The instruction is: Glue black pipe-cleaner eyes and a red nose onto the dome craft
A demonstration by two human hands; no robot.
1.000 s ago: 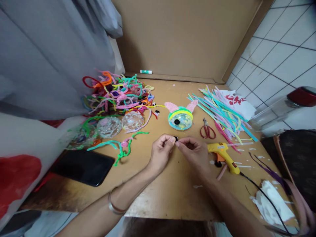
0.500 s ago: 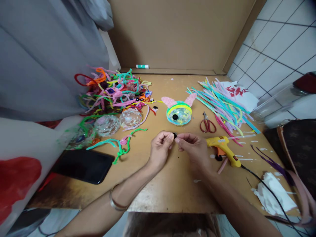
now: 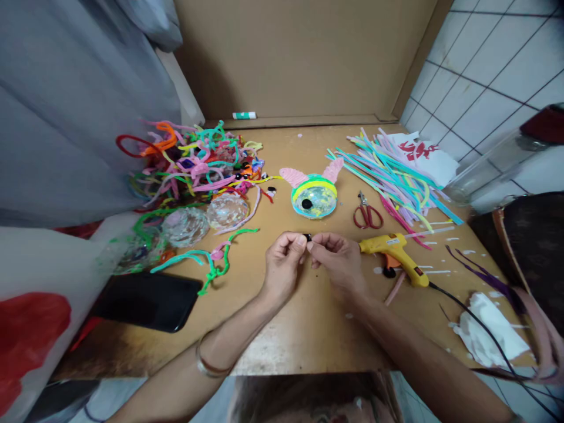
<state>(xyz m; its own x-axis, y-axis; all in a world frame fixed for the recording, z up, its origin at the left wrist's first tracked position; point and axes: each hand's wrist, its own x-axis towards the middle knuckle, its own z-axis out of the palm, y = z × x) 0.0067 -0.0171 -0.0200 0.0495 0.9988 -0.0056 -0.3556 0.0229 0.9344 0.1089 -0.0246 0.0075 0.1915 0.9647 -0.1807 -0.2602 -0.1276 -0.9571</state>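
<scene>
My left hand [image 3: 282,262] and my right hand [image 3: 335,259] meet fingertip to fingertip over the middle of the wooden table [image 3: 308,329]. Both pinch a small black bead [image 3: 308,237] between thumbs and forefingers. Just beyond them lies a clear half-ball wrapped in yellow and teal pipe cleaners [image 3: 314,197], with two pink ears and one black eye. A yellow glue gun [image 3: 394,254] lies right of my right hand, its black cord trailing to the lower right. Small red scissors [image 3: 366,212] lie behind the glue gun.
A tangled heap of coloured pipe cleaners [image 3: 194,161] and clear half-balls [image 3: 207,217] fill the left. Straight pipe cleaners [image 3: 396,182] lie at the back right. A black phone [image 3: 150,299] is at the front left, white tissue [image 3: 489,338] at the front right. Cardboard walls stand behind.
My view has shifted a little, so everything sits slightly lower and further left in frame. Both hands stay pinched together on the bead in much the same spot.
</scene>
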